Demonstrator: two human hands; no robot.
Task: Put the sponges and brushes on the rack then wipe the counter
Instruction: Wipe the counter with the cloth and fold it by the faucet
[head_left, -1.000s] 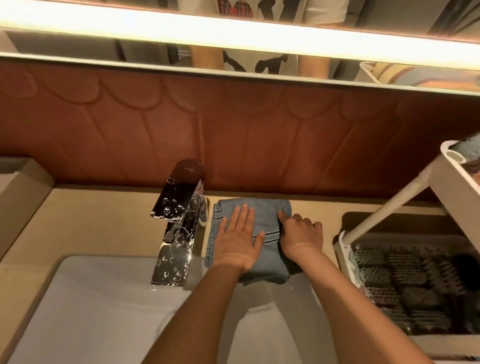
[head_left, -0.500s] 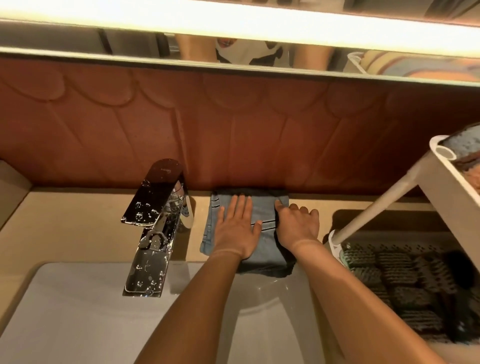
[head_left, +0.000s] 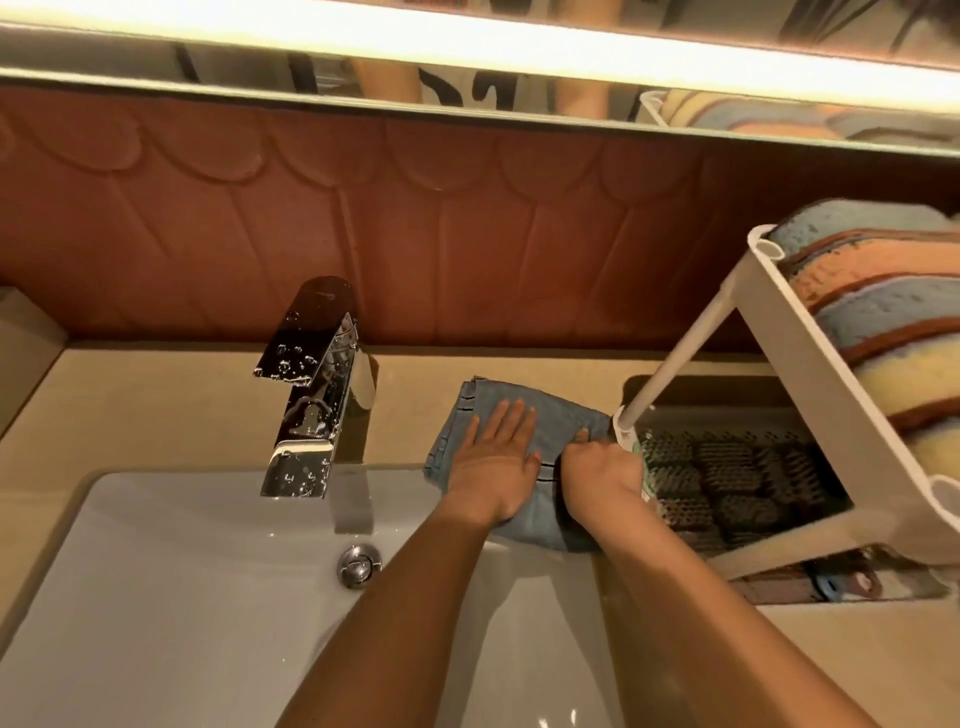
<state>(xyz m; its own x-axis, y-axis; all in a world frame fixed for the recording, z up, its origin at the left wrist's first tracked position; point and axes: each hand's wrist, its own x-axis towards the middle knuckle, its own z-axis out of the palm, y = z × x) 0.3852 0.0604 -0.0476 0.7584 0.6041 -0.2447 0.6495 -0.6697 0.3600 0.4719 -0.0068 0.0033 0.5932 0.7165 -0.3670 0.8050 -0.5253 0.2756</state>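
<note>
Two hands on the blue cloth (head_left: 550, 415), centre-right of frame, lying on the worktop (head_left: 156, 405) between faucet (head_left: 311, 384) and rack (head_left: 810, 332). Left hand (head_left: 493, 457) flat, fingers straight, pressing down; right hand (head_left: 597, 470) curled, gripping its right edge. Sponges (head_left: 883, 312) fill the rack's upper tier.

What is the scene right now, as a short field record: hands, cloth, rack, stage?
left hand: flat, fingers straight, pressing on the cloth
right hand: fingers curled, grips the cloth's right edge beside the rack's post
cloth: blue, folded, on the counter between faucet and rack, near edge over the sink rim
rack: sponges on upper tier, brushes on lower tier
stage: racking looks done; wiping the counter
</note>
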